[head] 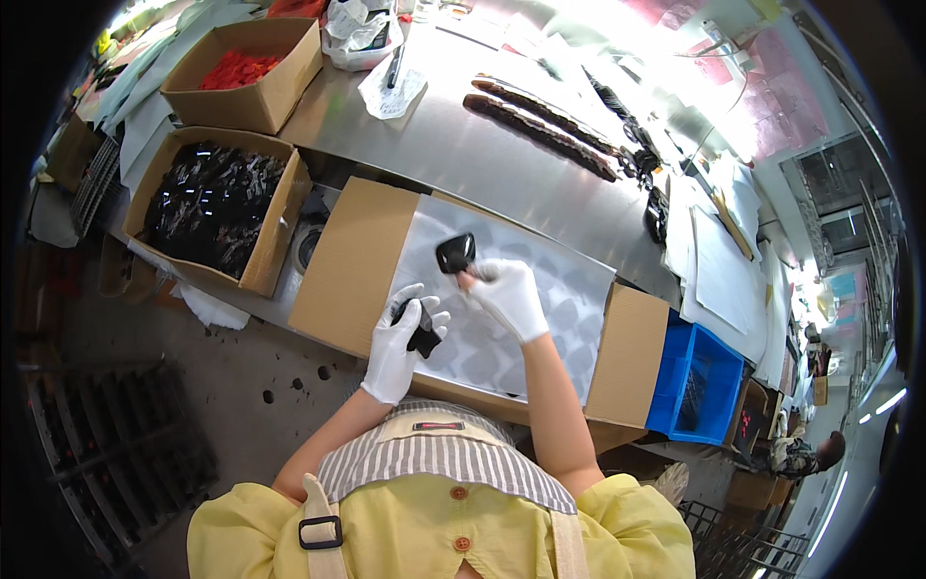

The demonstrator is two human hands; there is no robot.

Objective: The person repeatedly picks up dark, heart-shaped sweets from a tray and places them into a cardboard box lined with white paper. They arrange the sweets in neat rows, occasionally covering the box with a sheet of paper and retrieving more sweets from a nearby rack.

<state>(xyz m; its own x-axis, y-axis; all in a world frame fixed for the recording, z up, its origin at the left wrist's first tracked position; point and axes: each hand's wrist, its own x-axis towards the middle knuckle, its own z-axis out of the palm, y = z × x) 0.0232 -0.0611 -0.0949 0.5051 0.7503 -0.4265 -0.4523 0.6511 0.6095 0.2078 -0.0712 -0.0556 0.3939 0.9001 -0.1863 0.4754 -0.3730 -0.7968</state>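
My left hand (406,334), in a white glove, holds several small black pieces (422,334) over the near left part of an open cardboard box (362,253). In my right hand (506,289), also gloved with a fingertip bare, is a glossy black part (456,252), pinched at its lower end and raised above the box. A translucent white sheet (506,239) covers the box's contents; dark rounded shapes show through it in rows. What lies under the sheet cannot be made out exactly.
To the left stand a carton of glossy black parts (286,217) and a carton of red pieces (289,79). Rows of dark parts (535,134) lie on the metal table (434,145). A blue plastic bin (712,391) stands at right. A person (796,456) is far right.
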